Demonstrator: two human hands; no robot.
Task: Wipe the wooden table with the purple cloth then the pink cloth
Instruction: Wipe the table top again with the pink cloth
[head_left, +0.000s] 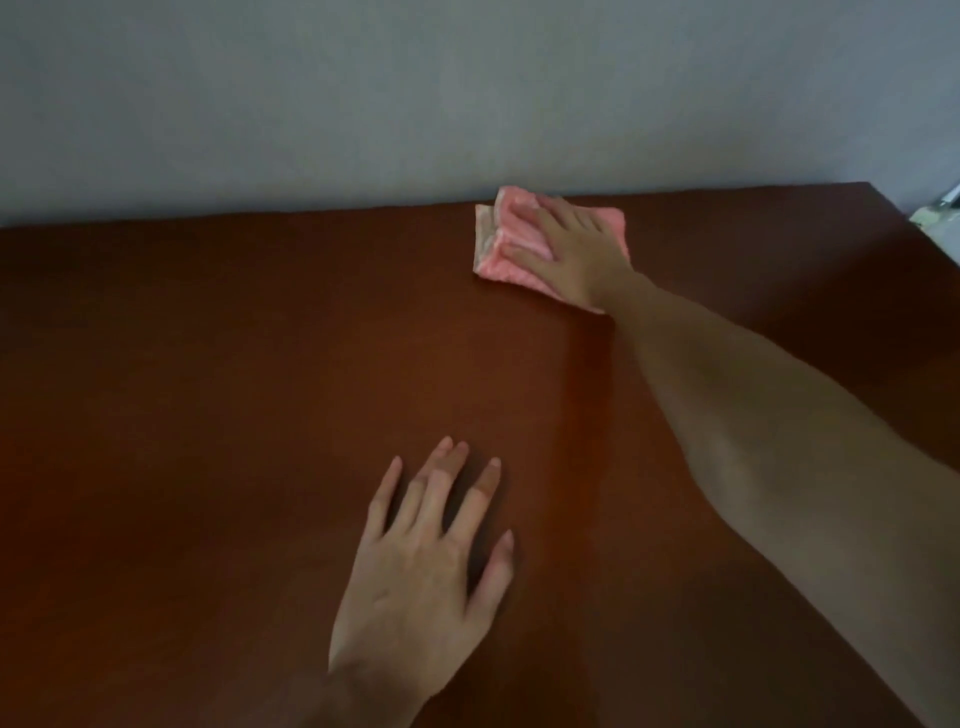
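A folded pink cloth (498, 244) lies flat on the dark brown wooden table (234, 364), close to its far edge and right of centre. My right hand (571, 249) presses down on it with straight, spread fingers, the arm stretched out across the table. My left hand (431, 561) rests flat on the bare wood near me, fingers spread, holding nothing. No purple cloth is in view.
A plain grey wall (415, 104) stands right behind the table's far edge. At the far right, past the table's corner, a small pale object (937, 218) is partly visible. The table's right edge runs off the frame.
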